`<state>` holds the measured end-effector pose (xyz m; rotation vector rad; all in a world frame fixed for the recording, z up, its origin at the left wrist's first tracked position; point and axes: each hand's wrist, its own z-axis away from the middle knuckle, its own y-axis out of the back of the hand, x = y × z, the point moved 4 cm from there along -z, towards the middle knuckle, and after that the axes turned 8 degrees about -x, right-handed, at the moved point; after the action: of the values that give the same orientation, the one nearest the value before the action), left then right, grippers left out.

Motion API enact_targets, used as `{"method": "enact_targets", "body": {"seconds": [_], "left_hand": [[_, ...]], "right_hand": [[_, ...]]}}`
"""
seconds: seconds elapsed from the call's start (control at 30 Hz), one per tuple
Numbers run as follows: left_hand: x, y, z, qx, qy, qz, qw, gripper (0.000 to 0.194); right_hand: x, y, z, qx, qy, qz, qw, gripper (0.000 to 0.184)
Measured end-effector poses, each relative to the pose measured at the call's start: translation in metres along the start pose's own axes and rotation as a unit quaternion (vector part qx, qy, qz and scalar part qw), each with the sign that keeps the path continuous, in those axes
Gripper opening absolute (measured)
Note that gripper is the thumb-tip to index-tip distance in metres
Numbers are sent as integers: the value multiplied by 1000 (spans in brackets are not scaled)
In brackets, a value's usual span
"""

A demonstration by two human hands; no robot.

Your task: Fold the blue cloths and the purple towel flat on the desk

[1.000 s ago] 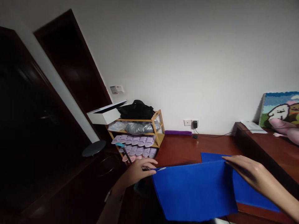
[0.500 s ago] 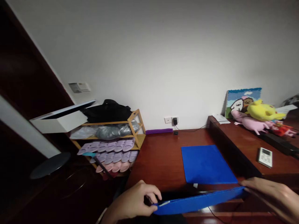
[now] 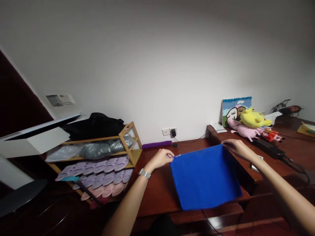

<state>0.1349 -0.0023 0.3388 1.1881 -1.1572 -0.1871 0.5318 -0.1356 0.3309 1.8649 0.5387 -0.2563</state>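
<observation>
A blue fabric piece [image 3: 204,177] with straight edges, looking like a soft folding storage box, is held up over the near part of the desk. My left hand [image 3: 162,158] pinches its upper left corner, where a small white tag shows. At the upper right corner my right hand [image 3: 235,147] is closed on the edge. The front face hangs fairly flat, and a darker fold or side runs down its right. The desk surface behind it is hidden.
The reddish wooden desk [image 3: 155,185] meets a raised side counter [image 3: 251,157] with plush toys [image 3: 254,118] and a black power strip [image 3: 269,148]. A purple folded item [image 3: 157,144] lies along the wall. A slipper rack [image 3: 126,147] stands left.
Both hands have risen and moved forward with the blue fabric piece, whose broad face now shows. The blue square on the desk is now out of sight. The view has shifted right.
</observation>
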Motion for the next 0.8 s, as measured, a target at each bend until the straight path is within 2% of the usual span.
{"method": "enact_targets", "body": {"seconds": [0.13,0.2,0.27,0.3,0.37,0.53,0.6,0.63,0.7,0.8], "left_hand": [[7,7,-42,138,-13,-76,987,18],[8,-3,-49,169,-6,-92,981,19],[4,-26,-47,183,-8,-117,976,18],[0,-42,-43,183,-13,-137,974,18],[-12,-86,-29,174,-29,-188,966,18],[-67,-226,18,120,-28,-257,959,22],[-86,-269,34,121,-15,-264,957,25],[-93,-283,39,130,-11,-263,956,26],[-99,-295,45,155,-17,-263,952,28],[-94,-287,43,190,-46,-270,943,32]], "right_hand": [[17,19,-35,64,-8,48,997,31],[26,21,-35,92,-19,61,994,31],[38,10,-21,108,-32,67,991,31],[46,-1,-8,110,-39,66,991,32],[63,-37,25,102,-57,56,992,34],[113,-173,128,73,-164,-7,984,39],[130,-220,158,47,-197,-35,979,40],[135,-236,168,44,-204,-40,977,41],[141,-251,178,53,-210,-45,975,41],[140,-246,177,74,-206,-44,975,41]]}}
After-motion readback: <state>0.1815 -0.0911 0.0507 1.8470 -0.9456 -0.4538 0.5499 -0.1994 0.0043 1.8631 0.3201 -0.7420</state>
